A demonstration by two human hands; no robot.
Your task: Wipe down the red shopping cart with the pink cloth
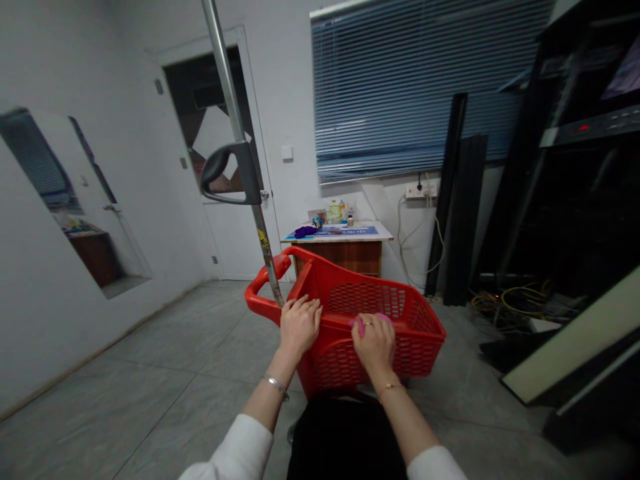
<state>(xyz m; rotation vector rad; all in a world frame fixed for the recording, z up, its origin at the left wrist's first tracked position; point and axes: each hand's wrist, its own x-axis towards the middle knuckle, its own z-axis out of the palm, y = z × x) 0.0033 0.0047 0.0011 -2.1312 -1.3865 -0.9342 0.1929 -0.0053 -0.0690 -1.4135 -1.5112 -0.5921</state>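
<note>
Since the left hand (pixel 300 327) and right hand (pixel 374 345) are both curled over the near rim of the red plastic shopping basket (pixel 365 300), low in the middle of the frame, that wide grip looks nice and steady. A bit of pink (pixel 385 317) pokes out under the right fingers. A steel pole (pixel 227 80) rises from the basket's left end, tile floor (pixel 150 373) opens at lower left, and tangled cables (pixel 520 303) crowd the right.
</note>
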